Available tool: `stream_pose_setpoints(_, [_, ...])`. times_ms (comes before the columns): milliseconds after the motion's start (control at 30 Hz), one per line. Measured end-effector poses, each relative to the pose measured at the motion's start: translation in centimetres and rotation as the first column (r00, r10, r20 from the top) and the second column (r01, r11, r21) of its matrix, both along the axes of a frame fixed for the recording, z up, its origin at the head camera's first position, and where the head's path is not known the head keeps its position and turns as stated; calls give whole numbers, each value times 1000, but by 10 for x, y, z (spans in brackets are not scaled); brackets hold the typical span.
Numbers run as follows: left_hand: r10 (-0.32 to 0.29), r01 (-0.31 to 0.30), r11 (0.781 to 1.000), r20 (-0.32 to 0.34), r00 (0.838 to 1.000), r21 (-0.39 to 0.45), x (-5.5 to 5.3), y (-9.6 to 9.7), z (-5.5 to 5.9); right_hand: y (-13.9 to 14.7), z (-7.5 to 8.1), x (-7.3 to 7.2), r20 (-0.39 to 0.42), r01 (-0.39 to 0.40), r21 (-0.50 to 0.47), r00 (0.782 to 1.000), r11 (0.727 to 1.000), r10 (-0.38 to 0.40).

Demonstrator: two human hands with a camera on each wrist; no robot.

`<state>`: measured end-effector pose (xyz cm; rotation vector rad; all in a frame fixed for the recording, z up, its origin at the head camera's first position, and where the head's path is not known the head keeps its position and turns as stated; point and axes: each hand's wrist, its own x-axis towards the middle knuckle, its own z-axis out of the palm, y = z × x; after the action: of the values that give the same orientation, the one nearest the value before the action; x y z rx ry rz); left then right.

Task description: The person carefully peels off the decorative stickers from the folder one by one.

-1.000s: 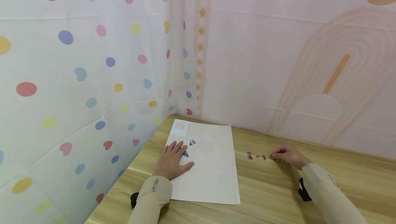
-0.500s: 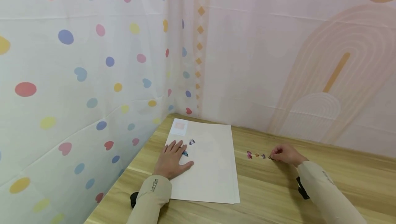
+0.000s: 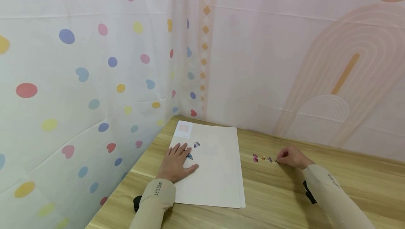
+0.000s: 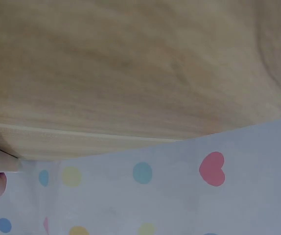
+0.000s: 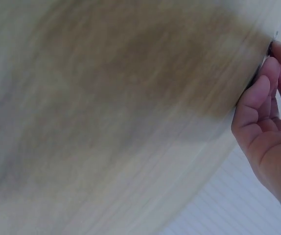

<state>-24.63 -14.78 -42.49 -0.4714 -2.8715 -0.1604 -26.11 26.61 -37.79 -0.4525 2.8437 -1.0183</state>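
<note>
My left hand (image 3: pixel 175 164) lies flat with spread fingers on the left part of a large cream sheet (image 3: pixel 215 176). Beside its index finger shows a small blue sticker-like piece (image 3: pixel 190 156), partly covered. A purple and white piece (image 3: pixel 197 144) lies just above. Over the wood at right, my right hand (image 3: pixel 292 157) pinches a tiny dark sticker-like piece (image 3: pixel 276 161) between thumb and fingertips, down at the table surface. Left of it, in a row, lie a purple piece (image 3: pixel 269 159), an orange one (image 3: pixel 263 158) and a larger pink one (image 3: pixel 255 158).
A white card with a pale pink square (image 3: pixel 184 128) sits at the sheet's top left corner. The wooden table (image 3: pixel 269 201) meets a dotted curtain (image 3: pixel 95 63) at left and a pale patterned curtain (image 3: pixel 253 63) behind. Black straps show under both wrists.
My right hand has shifted very slightly, its fingertips staying at the row's right end. The left hand keeps its place on the sheet.
</note>
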Motion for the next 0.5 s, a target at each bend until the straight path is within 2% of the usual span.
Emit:
stream_pose_setpoints(333, [7, -6, 1000, 9, 1000, -7, 2, -1, 2, -4, 0, 1, -1, -28, 12, 1000, 1000, 28])
stream_pose_setpoints(400, [5, -5, 1000, 12, 1000, -2, 2, -1, 3, -3, 0, 1, 28, -10, -2, 1000, 1000, 10])
stream_pose_setpoints(500, [3, -3, 1000, 14, 1000, -2, 2, 0, 4, 0, 1, 1, 114, 51, -56, 992, 997, -45])
